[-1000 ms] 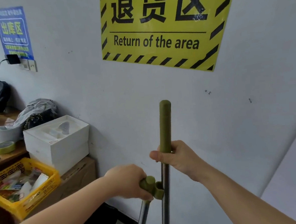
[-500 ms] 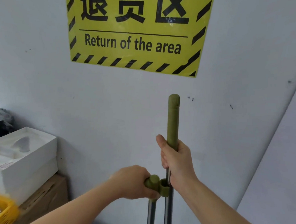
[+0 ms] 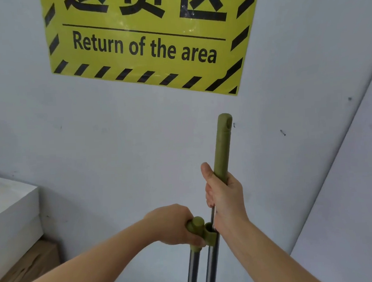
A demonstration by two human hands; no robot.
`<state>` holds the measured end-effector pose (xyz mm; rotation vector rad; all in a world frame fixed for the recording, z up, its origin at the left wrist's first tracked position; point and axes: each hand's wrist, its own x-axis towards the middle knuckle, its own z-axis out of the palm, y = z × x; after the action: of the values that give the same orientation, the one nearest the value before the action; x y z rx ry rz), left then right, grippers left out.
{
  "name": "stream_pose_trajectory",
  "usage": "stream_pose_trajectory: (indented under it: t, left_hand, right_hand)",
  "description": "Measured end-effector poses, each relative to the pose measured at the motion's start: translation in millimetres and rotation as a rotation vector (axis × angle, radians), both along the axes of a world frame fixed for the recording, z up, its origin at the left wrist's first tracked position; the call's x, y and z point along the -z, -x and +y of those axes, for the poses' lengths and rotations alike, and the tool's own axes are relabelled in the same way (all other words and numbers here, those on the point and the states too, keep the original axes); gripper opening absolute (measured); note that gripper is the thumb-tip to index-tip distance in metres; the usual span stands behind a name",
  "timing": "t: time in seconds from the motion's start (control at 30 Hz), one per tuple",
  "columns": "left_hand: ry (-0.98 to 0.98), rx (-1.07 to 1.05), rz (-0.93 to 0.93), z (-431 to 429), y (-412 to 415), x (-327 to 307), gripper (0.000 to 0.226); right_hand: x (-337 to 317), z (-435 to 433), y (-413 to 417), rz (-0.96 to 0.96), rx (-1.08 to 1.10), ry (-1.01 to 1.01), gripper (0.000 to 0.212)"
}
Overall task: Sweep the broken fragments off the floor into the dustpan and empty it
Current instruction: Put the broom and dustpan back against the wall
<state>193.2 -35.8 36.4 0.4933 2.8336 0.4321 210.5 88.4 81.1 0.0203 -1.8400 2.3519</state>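
Two upright metal poles with olive-green grips stand side by side against the wall, joined by a green clip [image 3: 210, 233]. My right hand [image 3: 224, 195] is wrapped around the taller broom handle [image 3: 223, 145] just below its green top. My left hand [image 3: 175, 225] grips the shorter dustpan handle [image 3: 195, 226] at its green end cap. The broom head, the dustpan and the floor fragments are below the frame and hidden.
A pale wall with a yellow and black "Return of the area" sign [image 3: 148, 40] is right in front. A white box [image 3: 8, 208] on a cardboard box [image 3: 29, 266] sits at the left. A wall corner [image 3: 334, 160] runs down the right.
The view has swung right and closer to the wall; the yellow basket and shelf have left the frame. My right hand turned from a sideways hold to a full upright grip on the broom handle.
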Motion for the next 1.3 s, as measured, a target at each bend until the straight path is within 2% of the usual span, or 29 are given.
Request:
stream_pose_trajectory:
  t: [0.3, 0.57, 0.9, 1.3]
  left_hand:
    - [-0.021, 0.061, -0.021, 10.1, 21.4, 10.6, 0.048]
    - [0.008, 0.138, -0.057, 42.7, 37.1, 6.6, 0.042]
    - [0.124, 0.249, -0.118, 108.0, 79.2, 0.9, 0.042]
    - [0.105, 0.277, -0.132, 155.7, 118.3, -1.4, 0.048]
  right_hand:
    - [5.6, -1.4, 9.4, -0.01, 0.046, 0.004, 0.043]
    - [8.1, 36.3, 17.7, -0.022, 0.057, -0.014, 0.036]
    - [8.9, 108.3, 37.9, -0.091, 0.074, 0.157, 0.064]
    - [9.4, 155.9, 79.2, -0.133, 0.108, 0.132, 0.064]
